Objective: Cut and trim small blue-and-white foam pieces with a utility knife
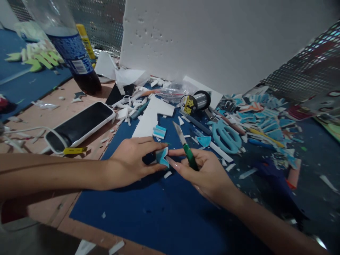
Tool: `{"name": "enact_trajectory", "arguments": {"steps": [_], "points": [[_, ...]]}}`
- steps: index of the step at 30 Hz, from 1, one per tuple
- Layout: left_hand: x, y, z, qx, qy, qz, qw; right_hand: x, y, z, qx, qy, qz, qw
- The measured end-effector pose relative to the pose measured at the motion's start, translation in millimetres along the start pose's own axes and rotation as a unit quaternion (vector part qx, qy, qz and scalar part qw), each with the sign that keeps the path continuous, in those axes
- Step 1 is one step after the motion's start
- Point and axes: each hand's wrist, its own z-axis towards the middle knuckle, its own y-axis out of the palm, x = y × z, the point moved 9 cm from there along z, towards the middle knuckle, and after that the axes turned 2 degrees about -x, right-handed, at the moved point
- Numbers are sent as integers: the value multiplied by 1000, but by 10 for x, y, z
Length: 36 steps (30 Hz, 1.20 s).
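Note:
My left hand (135,159) pinches a small blue-and-white foam piece (162,156) with a notched edge between thumb and fingers. From the right, my right hand (204,170) brings its thumb and index fingertip against the same piece. That hand also grips a craft knife (190,157) with a green handle, its blade pointing up and away from the foam. Just beyond the fingers lies another blue-and-white piece (159,131), beside a white foam board offcut (152,115). Both hands are low over a dark blue cutting mat (159,212).
Light-blue scissors (225,136) and a solder wire spool (195,101) lie beyond my right hand, near a heap of blue-and-white offcuts (271,120). A cola bottle (73,53) stands back left, behind a white-edged phone-like device (81,125). A large white board (212,42) rises behind.

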Motion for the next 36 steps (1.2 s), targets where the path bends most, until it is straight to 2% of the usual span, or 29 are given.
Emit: {"name": "enact_trajectory", "arguments": {"steps": [4,9,21,25,30,36], "points": [[37,13,-11,-6,21,37,999,20,-13,26,13,25,-2,1000],[12,14,1,-5,7,36,999,33,27,8,-8,45,-2,999],[121,40,2,-26,90,58,994,-85,-95,-7,27,1,-12,1000],[125,14,5,-2,111,59,992,-139,-66,0,-2,-12,-8,1000],[177,-7,-26,26,139,104,984,-97,-37,1,-17,11,15,1000],[155,-56,4,21,123,19,992,-56,9,-6,-27,28,33,999]]}}
